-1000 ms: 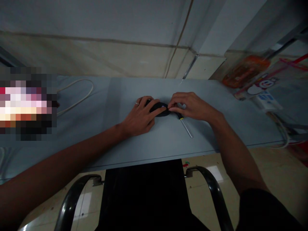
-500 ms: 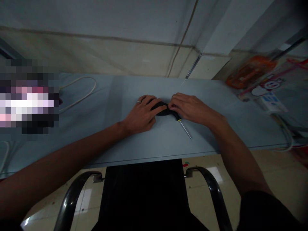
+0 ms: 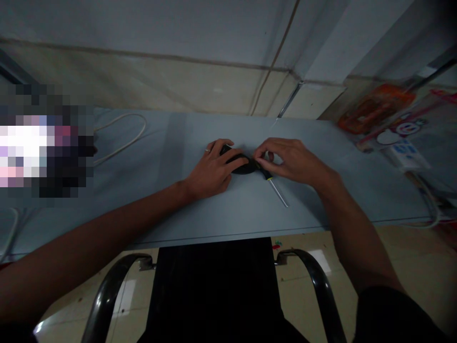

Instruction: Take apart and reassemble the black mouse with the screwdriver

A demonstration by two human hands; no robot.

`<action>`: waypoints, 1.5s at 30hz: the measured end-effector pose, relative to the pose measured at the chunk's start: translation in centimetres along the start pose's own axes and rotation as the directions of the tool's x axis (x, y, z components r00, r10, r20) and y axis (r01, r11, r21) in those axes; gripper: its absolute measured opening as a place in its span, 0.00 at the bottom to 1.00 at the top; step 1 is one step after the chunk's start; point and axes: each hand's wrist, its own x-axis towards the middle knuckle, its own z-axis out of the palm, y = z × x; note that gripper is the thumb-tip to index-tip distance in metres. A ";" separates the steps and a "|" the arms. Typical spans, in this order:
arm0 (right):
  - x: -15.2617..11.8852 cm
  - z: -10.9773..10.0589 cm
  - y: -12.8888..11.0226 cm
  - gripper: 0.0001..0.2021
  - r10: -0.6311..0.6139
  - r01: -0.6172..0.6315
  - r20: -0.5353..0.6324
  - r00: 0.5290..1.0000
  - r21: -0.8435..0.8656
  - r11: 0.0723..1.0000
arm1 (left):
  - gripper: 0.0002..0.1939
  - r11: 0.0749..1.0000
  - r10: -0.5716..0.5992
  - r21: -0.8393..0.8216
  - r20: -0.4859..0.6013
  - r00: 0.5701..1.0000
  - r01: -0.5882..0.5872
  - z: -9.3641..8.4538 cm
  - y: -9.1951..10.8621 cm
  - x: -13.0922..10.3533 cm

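Observation:
My left hand (image 3: 214,170) lies over a black, rounded object (image 3: 244,168), perhaps a computer mouse, and grips it against the table with its fingers over the top. At the object's right end, the thumb and index finger of my right hand (image 3: 287,158) come together in a pinch. Whatever is between those fingertips is too small to make out. A screwdriver (image 3: 279,192) with a black handle, a yellow ring and a metal shaft lies below my right hand, pointing toward the table's front edge. Its handle end is close to the black object.
The blue-grey table (image 3: 214,216) runs along a tiled wall. A white cable (image 3: 145,125) loops at the left beside a blurred-out area. An orange package (image 3: 378,107) and a white box (image 3: 409,153) are at the right. A black chair (image 3: 214,286) stands in front.
My right hand's fingers have drawn slightly apart from the black object and curled into a clearer pinch. My left hand stays on the object, its fingers shifted a little. The view has shifted slightly.

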 end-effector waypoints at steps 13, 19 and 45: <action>0.2 0.2 3.5 0.08 0.176 -0.127 -0.189 0.966 0.248 0.961 | 0.31 1.000 -0.013 -0.010 0.012 1.000 0.013 -0.1 0.1 0.1; 0.8 1.2 5.5 0.07 0.160 -0.156 -0.207 0.965 0.033 0.987 | 0.32 1.000 -0.024 -0.007 0.024 0.999 0.024 -0.1 0.1 0.1; 2.2 3.0 6.2 0.18 0.095 -0.094 -0.037 0.995 0.027 0.995 | 0.33 1.000 -0.004 0.004 -0.004 1.000 0.004 0.0 0.2 0.0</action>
